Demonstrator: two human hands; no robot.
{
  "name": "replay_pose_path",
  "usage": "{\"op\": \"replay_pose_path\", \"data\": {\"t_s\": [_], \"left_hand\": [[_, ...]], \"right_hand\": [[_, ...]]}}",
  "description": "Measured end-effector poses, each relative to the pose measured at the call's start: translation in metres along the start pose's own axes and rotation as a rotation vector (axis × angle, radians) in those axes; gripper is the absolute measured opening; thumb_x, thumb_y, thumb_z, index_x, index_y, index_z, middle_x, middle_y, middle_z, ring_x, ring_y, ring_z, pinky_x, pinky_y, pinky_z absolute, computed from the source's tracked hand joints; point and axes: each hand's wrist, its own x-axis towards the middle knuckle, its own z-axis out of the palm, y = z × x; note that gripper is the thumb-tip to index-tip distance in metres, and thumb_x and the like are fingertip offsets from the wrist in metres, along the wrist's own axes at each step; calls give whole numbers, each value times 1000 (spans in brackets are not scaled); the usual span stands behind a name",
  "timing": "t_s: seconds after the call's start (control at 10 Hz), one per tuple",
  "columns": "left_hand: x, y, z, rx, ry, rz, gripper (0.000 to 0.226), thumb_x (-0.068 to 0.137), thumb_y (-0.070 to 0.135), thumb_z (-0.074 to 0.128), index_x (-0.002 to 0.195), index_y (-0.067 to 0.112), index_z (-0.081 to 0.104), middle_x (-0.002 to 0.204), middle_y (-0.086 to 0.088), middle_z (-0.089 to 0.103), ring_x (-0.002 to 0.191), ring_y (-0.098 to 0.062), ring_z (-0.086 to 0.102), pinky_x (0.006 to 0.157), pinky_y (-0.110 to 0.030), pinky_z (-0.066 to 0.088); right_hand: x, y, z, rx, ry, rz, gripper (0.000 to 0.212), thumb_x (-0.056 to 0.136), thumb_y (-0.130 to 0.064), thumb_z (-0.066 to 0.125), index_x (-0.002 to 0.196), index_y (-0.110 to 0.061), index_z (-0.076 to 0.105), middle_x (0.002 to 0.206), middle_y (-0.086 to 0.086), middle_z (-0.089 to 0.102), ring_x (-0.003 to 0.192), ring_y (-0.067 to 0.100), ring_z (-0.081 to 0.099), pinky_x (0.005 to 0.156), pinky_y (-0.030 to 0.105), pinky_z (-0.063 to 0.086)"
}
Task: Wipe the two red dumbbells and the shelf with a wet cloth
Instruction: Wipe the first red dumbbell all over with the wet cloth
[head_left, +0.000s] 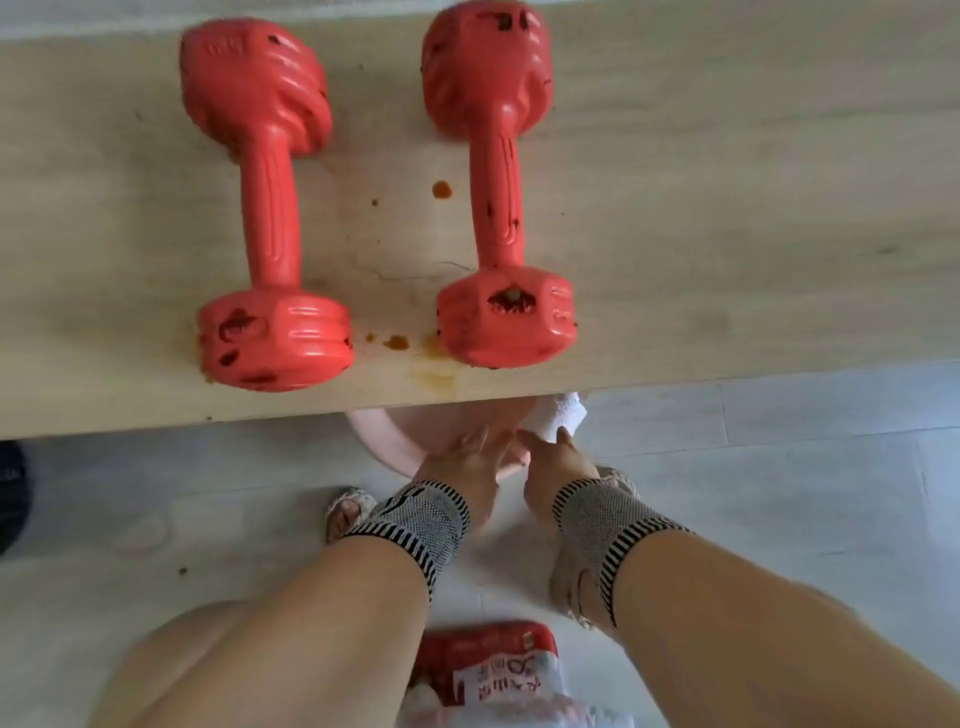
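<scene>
Two red dumbbells lie side by side on the light wooden shelf (727, 208), the left dumbbell (270, 208) and the right dumbbell (501, 182). Both carry dark dirt spots. Brown stains (397, 342) mark the shelf between them and near its front edge. Below the shelf edge stands a pink basin (379, 436), partly hidden by the shelf. My left hand (467, 465) reaches into the basin with its fingers extended. My right hand (550, 467) pinches a white cloth (561, 413) at the basin's right rim.
The floor is pale tile. A red and white packet (488, 660) lies on it between my forearms. My sandalled foot (350, 512) stands left of the basin. A dark object (10, 493) sits at the left edge.
</scene>
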Motion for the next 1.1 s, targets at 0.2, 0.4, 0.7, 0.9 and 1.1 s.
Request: {"op": "replay_pose_path", "data": {"t_s": [0.2, 0.4, 0.7, 0.9, 1.1], "left_hand": [[79, -27, 38, -55, -32, -47, 83, 96, 10, 53, 153, 42, 2, 164, 2, 7, 148, -25, 20, 117, -42, 30], [120, -31, 63, -91, 26, -45, 43, 95, 24, 54, 135, 6, 52, 133, -15, 58, 119, -31, 57, 100, -38, 46], [85, -25, 23, -466, 203, -143, 60, 90, 20, 65, 143, 11, 40, 137, -10, 54, 123, -29, 54, 98, -30, 45], [27, -39, -15, -905, 295, -218, 27, 83, 29, 68, 108, 20, 68, 101, -1, 68, 94, -21, 62, 87, -32, 50], [-26, -61, -30, -811, 473, -250, 41, 86, 43, 65, 108, 9, 65, 105, -9, 67, 95, -26, 63, 84, -32, 50]], "right_hand": [[82, 3, 32, 57, 64, 62, 74, 88, -8, 52, 149, -30, 16, 157, 20, 10, 141, 36, 25, 104, 39, 41], [101, 6, 36, -20, 361, 65, 36, 93, -16, 41, 127, -10, 50, 138, 19, 26, 111, 37, 45, 96, 39, 41], [53, -19, -2, 244, 328, -88, 33, 95, -26, 48, 121, -7, 57, 116, 10, 63, 108, 26, 60, 83, 29, 48], [24, -25, -12, 1079, 129, -58, 67, 62, -61, 69, 100, -6, 62, 91, 15, 69, 85, 31, 68, 82, 46, 56], [-5, -29, -11, 1006, 92, -253, 22, 70, -4, 74, 90, -2, 66, 89, 17, 69, 86, 30, 68, 81, 48, 57]]}}
